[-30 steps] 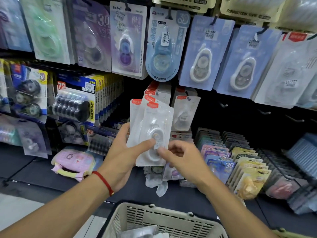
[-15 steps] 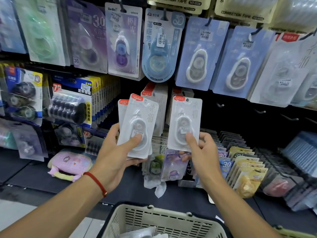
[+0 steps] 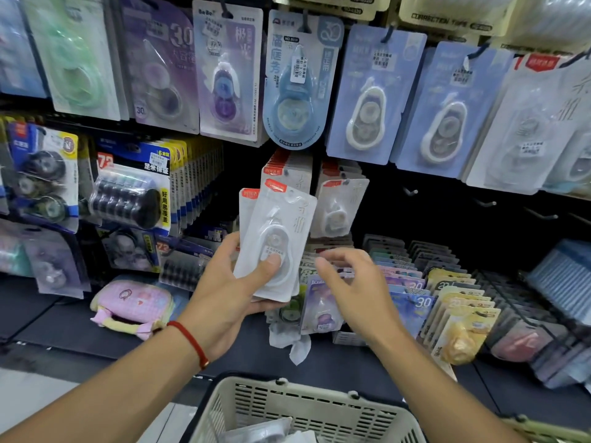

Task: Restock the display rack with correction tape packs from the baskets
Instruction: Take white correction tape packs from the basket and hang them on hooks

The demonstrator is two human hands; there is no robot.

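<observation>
My left hand (image 3: 228,292) grips a small stack of white correction tape packs (image 3: 281,231) with red top tabs, thumb pressed on the front blister. My right hand (image 3: 348,282) hovers just right of the stack, fingers loosely curled and holding nothing. One matching white pack (image 3: 340,206) hangs on a rack hook behind, beside a row of the same packs (image 3: 287,171). The beige basket (image 3: 319,407) sits below my arms with more packs (image 3: 256,431) inside.
Blue and purple correction tape cards (image 3: 374,94) hang on the upper row. Bare hooks (image 3: 486,204) stick out of the dark panel at right. Slanted trays of coloured packs (image 3: 425,289) fill the lower right. A pink pouch (image 3: 134,303) lies on the shelf at left.
My right hand hung the white pack it held on the rack hook, let go of it, and came back down beside the stack in my left hand.
</observation>
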